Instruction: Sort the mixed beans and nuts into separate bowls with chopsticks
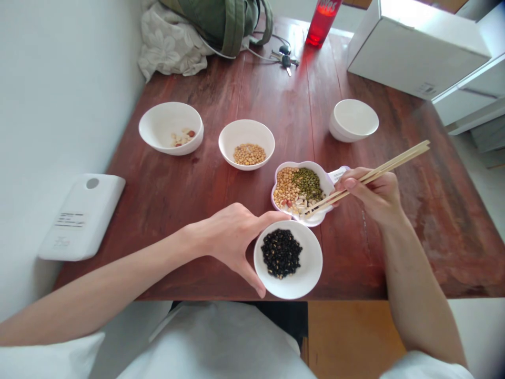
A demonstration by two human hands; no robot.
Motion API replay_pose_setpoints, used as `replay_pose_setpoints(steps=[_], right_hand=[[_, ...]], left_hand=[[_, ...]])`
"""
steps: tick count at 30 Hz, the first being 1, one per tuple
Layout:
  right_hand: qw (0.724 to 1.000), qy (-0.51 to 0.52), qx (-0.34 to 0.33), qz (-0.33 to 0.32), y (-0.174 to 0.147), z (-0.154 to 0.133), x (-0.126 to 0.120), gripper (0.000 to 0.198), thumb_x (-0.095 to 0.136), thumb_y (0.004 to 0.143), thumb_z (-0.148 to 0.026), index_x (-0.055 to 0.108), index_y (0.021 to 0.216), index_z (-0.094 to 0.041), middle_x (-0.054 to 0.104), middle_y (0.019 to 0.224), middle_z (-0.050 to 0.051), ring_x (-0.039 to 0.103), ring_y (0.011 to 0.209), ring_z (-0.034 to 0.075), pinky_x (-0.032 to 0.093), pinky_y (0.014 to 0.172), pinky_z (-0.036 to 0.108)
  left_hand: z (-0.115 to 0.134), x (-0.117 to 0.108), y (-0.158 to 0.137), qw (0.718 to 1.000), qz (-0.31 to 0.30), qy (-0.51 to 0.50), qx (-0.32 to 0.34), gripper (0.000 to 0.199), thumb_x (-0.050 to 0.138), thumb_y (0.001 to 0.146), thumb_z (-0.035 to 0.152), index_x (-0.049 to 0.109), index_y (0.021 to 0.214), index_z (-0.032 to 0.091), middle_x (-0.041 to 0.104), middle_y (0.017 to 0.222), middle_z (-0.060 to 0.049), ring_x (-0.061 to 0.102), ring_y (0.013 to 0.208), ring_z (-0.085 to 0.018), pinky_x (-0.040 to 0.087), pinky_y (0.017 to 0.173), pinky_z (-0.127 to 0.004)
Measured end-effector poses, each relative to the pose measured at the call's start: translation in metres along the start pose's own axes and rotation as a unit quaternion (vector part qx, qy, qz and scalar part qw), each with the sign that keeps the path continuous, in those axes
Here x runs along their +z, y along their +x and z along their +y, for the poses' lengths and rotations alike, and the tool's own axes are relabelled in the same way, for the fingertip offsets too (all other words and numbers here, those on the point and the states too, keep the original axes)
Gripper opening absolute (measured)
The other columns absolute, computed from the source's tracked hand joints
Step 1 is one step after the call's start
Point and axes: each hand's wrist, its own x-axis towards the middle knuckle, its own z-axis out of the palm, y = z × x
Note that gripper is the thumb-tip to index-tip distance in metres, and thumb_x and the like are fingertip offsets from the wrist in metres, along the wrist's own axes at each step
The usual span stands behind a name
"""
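Note:
My left hand [236,239] is curled around the left side of a white bowl of black beans [282,253] at the table's front edge. Between the fingers of my right hand [373,192] is a pair of chopsticks [394,158], their tips down in a scalloped, purple-rimmed dish [273,196]. That dish holds yellow soybeans [284,185], green mung beans [306,183] and some peanuts [302,204]. Farther back are a white bowl [246,131] with soybeans and a larger white bowl [155,126] with a few peanuts.
A white bowl [355,120] stands at the right. A white box [414,52], a red bottle [321,23], keys [286,59] and a green bag [236,23] line the back. A white device [82,216] lies by the left wall.

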Motion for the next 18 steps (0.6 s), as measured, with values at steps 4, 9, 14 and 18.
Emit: replay_pose_setpoints(steps=[4, 9, 14, 18], right_hand=[[1.0, -0.005, -0.001, 0.0, 0.0001, -0.0006, -0.0008, 0.017, 0.082, 0.099, -0.039, 0.087, 0.087, -0.027, 0.082, 0.074, 0.003, 0.078, 0.059, 0.023, 0.067, 0.052, 0.035], [1.0, -0.004, -0.003, 0.004, 0.0003, -0.0005, -0.002, 0.017, 0.084, 0.097, -0.042, 0.087, 0.087, -0.029, 0.082, 0.075, 0.003, 0.077, 0.058, 0.022, 0.068, 0.052, 0.035], [1.0, -0.001, -0.015, 0.001, -0.0002, 0.001, -0.0034, 0.014, 0.082, 0.099, -0.037, 0.088, 0.089, -0.029, 0.083, 0.076, 0.002, 0.078, 0.06, 0.022, 0.068, 0.053, 0.034], [1.0, -0.006, -0.021, 0.005, -0.0004, 0.0019, -0.0032, 0.014, 0.082, 0.099, -0.037, 0.088, 0.09, -0.03, 0.082, 0.076, 0.002, 0.079, 0.062, 0.022, 0.069, 0.053, 0.035]], left_hand=[[0.001, -0.0003, 0.0002, 1.0, 0.0, 0.0, -0.003, 0.141, 0.08, 0.053, 0.102, 0.042, 0.163, 0.022, 0.087, 0.09, -0.003, 0.082, 0.068, -0.031, 0.051, 0.067, -0.032], [0.0006, -0.0003, 0.0002, 1.0, -0.004, -0.003, -0.004, 0.142, 0.081, 0.052, 0.102, 0.041, 0.163, 0.022, 0.087, 0.093, -0.003, 0.083, 0.07, -0.032, 0.051, 0.068, -0.033], [0.0007, -0.0008, 0.0003, 1.0, -0.01, -0.01, -0.007, 0.141, 0.08, 0.053, 0.102, 0.042, 0.162, 0.021, 0.087, 0.094, -0.004, 0.083, 0.072, -0.032, 0.052, 0.069, -0.033], [0.001, -0.0004, 0.0005, 1.0, -0.015, -0.016, -0.012, 0.141, 0.08, 0.054, 0.102, 0.042, 0.163, 0.022, 0.087, 0.096, -0.005, 0.084, 0.075, -0.033, 0.053, 0.071, -0.033]])
